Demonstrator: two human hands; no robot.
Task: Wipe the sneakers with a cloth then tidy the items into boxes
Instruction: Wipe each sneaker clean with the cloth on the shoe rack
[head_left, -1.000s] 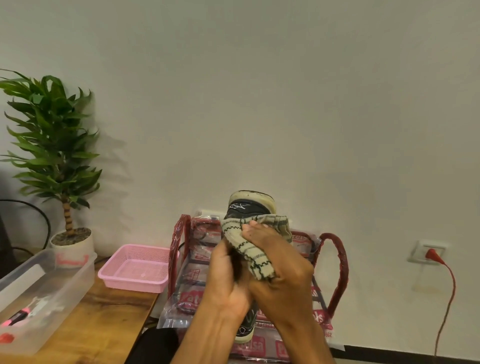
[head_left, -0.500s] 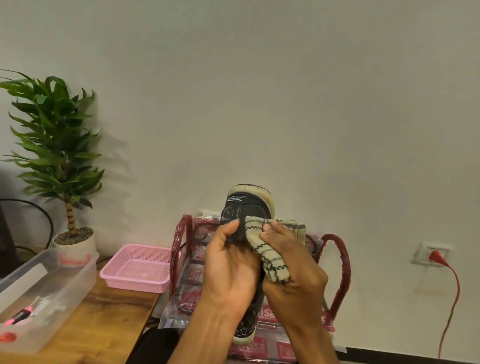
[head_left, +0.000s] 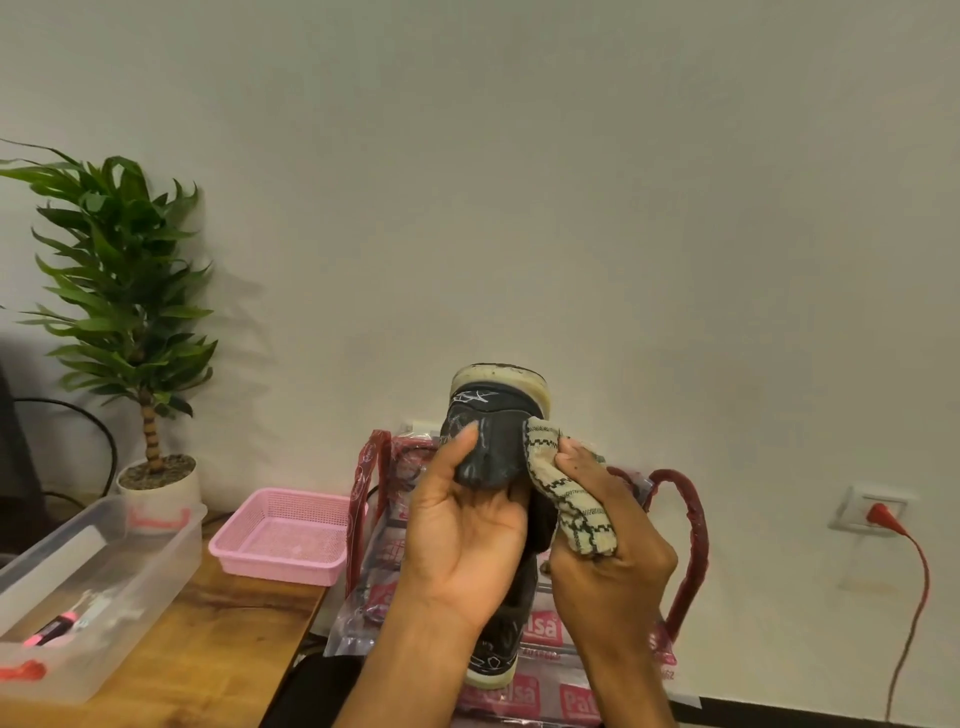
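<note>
**Sneaker held upright, cloth against its side**

A wooden table (head_left: 208, 644) fills the eight o'clock corner of the view. On it a potted plant (head_left: 119, 291) stands at nine o'clock, and a clear plastic box (head_left: 104, 571) lies at eight. A clear bag with red handles (head_left: 685, 530) sits at six, with a pink basket (head_left: 280, 535) at its nine o'clock. The black sneaker (head_left: 493, 447) is held upright in front of the bag. The left hand (head_left: 462, 540) wraps around it, thumb on the dark upper. The right hand (head_left: 608, 556) grips the bunched checked cloth (head_left: 566, 499), which touches the sneaker's three o'clock side. A pink-and-black pen (head_left: 52, 626) lies in the box.
</note>
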